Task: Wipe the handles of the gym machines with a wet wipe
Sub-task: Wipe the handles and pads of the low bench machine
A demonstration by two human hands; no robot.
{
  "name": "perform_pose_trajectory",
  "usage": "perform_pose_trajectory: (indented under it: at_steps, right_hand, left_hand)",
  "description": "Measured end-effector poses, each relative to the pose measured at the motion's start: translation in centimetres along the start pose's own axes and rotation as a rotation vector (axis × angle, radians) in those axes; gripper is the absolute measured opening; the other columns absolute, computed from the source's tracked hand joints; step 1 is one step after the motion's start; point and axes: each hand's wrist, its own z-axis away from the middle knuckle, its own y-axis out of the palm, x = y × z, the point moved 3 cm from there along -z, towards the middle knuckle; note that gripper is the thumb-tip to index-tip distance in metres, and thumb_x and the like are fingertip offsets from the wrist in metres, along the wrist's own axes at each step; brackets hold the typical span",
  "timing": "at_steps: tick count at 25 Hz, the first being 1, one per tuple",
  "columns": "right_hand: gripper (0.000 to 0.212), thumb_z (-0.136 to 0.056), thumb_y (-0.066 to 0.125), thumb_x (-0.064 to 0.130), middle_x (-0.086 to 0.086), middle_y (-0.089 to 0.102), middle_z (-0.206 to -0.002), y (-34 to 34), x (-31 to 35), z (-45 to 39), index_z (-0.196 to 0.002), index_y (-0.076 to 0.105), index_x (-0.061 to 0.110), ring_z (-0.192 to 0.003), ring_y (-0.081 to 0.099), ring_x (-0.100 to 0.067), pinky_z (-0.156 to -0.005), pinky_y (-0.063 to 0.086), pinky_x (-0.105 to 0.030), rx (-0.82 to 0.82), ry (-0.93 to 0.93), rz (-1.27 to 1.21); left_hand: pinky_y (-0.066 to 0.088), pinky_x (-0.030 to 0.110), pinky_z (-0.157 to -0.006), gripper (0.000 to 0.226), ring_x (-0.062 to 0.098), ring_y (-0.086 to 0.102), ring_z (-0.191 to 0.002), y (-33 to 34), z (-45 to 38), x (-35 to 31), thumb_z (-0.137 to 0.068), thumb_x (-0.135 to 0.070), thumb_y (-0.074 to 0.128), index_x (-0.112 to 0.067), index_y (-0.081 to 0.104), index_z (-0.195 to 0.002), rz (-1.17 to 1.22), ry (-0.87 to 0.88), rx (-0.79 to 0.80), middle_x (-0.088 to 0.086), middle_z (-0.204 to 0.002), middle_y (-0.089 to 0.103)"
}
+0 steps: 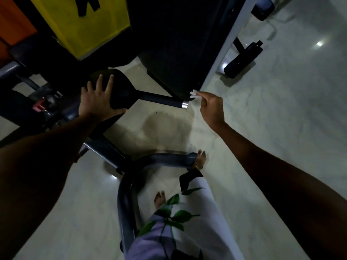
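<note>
- The left hand (97,98) lies flat on a black padded part (120,91) of the gym machine, fingers spread and straight, the palm pressing on the pad's near edge.
- From that pad a dark handle bar (157,98) runs out to the right and ends in a shiny silver cap (185,105).
- The right hand (211,107) hovers just beyond the silver cap, its thumb and forefinger pinching a small crumpled white wet wipe (193,93); the other fingers are loosely curled.
- The wipe sits just above and to the right of the capped end of the handle, very near it; whether it touches the metal cannot be told in the dim light.
- Behind the wipe stands a large black panel (178,44) with a pale grey frame post (225,44) along its right edge.
- At the upper left a yellow sheet (80,23) with black marks hangs beside an orange surface (13,21).
- At the upper right, black padded rollers (242,59) of another machine rest near the pale tiled floor (281,109).
- Below the hands a curved grey steel tube (127,194) of the machine's base bends across the floor.
- The person's bare feet show on the floor: one (201,158) beside the end of the tube, the other (159,198) nearer, just right of the tube.
- White fabric with a green leaf print (197,212) covers the person's legs at the bottom of the view.
</note>
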Motion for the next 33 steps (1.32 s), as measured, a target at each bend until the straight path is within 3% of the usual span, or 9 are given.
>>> perform_pose_trajectory:
  at_steps: [8, 13, 17, 21, 25, 29, 33]
  right_hand:
    - [0.027, -0.087, 0.051, -0.007, -0.019, 0.067, -0.11, 4.7, -3.4, -2.3, -0.11, 0.064, -0.006, -0.102, 0.064, -0.026, -0.082, 0.039, -0.006, 0.146, 0.243, -0.147]
    - [0.023, -0.083, 0.057, -0.004, -0.014, 0.069, -0.103, 5.4, -2.6, -1.0, -0.104, 0.067, -0.006, -0.094, 0.064, -0.01, -0.08, 0.044, -0.002, 0.119, 0.168, -0.287]
    - [0.017, -0.08, 0.063, 0.006, -0.009, 0.072, -0.092, 5.9, -2.1, -2.1, -0.09, 0.073, -0.003, -0.084, 0.067, -0.006, -0.077, 0.053, -0.014, 0.101, 0.109, -0.326]
    - [0.013, -0.076, 0.069, 0.001, -0.014, 0.072, -0.09, 5.7, -2.1, -0.8, -0.087, 0.072, -0.005, -0.083, 0.061, 0.001, -0.077, 0.043, 0.0, 0.087, 0.015, -0.25]
    - [0.019, -0.079, 0.07, 0.005, -0.016, 0.071, -0.092, 5.9, -3.5, -2.4, -0.094, 0.071, -0.006, -0.067, 0.062, 0.007, -0.066, 0.046, -0.004, 0.114, 0.372, -0.392]
    - [0.016, -0.076, 0.07, -0.001, -0.012, 0.072, -0.093, 5.7, -2.6, -0.7, -0.091, 0.072, -0.006, -0.086, 0.066, -0.008, -0.075, 0.046, -0.004, 0.073, 0.212, -0.312]
    - [0.019, -0.078, 0.07, 0.001, -0.014, 0.072, -0.094, 6.2, -3.4, -1.8, -0.095, 0.071, -0.006, -0.075, 0.065, -0.005, -0.068, 0.048, -0.006, 0.068, 0.452, -0.459]
  left_hand:
    - [0.026, 0.056, -0.109, 0.113, 0.046, 0.022, -0.135, 1.0, -0.6, 0.0, -0.066, -0.071, 0.064, -0.021, 0.007, -0.149, 0.083, -0.012, -0.089, 0.02, -0.152, 0.018]
    - [0.027, 0.057, -0.108, 0.112, 0.046, 0.024, -0.134, 1.2, -0.8, -0.1, -0.066, -0.071, 0.064, -0.018, 0.009, -0.148, 0.082, -0.01, -0.107, 0.021, -0.151, 0.019]
    - [0.025, 0.055, -0.109, 0.112, 0.045, 0.023, -0.135, 1.4, -0.9, 0.0, -0.067, -0.07, 0.064, -0.019, 0.008, -0.149, 0.082, -0.014, -0.111, 0.02, -0.152, 0.018]
    - [0.025, 0.056, -0.109, 0.111, 0.046, 0.024, -0.134, 1.4, -0.7, -0.1, -0.067, -0.069, 0.064, -0.018, 0.009, -0.148, 0.094, -0.009, -0.116, 0.02, -0.152, 0.019]
    - [0.026, 0.056, -0.109, 0.11, 0.046, 0.024, -0.134, 1.5, -0.8, 0.0, -0.067, -0.071, 0.062, -0.019, 0.008, -0.148, 0.081, 0.0, -0.133, 0.02, -0.152, 0.018]
    - [0.025, 0.055, -0.109, 0.11, 0.045, 0.023, -0.135, 1.8, -0.7, 0.0, -0.067, -0.071, 0.062, -0.02, 0.008, -0.148, 0.077, -0.016, -0.129, 0.019, -0.152, 0.018]
    - [0.027, 0.056, -0.108, 0.11, 0.045, 0.025, -0.134, 1.3, -0.6, -0.1, -0.067, -0.07, 0.062, -0.019, 0.009, -0.148, 0.097, -0.019, -0.148, 0.02, -0.151, 0.02]
